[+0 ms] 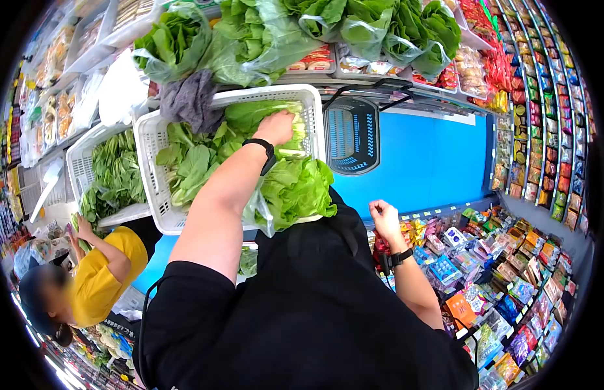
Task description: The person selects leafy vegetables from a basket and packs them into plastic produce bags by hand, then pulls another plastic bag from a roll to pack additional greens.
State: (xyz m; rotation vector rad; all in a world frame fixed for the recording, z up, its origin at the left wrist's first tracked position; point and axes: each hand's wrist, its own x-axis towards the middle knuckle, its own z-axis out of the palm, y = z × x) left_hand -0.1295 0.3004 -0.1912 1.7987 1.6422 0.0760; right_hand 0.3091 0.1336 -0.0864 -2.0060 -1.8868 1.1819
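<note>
My left hand (277,127) reaches into a white plastic crate (149,162), its fingers closed on the pale stems of leafy greens (253,116) at the crate's right end. More leafy greens (194,166) fill the left part of the crate. A bagged head of lettuce (295,192) lies at the near right side, below my left wrist, partly over the rim. Away from the crate, my right hand (384,220) hangs to the right of my body with fingers curled in and nothing visible in them. A grey cloth (190,101) drapes over the crate's far left corner.
Bagged greens (256,39) line the shelf ahead. A dark shopping basket (352,136) stands right of the crate on the blue floor (432,156). To the left are another crate of greens (116,166) and a person in yellow (113,279). Packaged snacks (490,279) fill the right.
</note>
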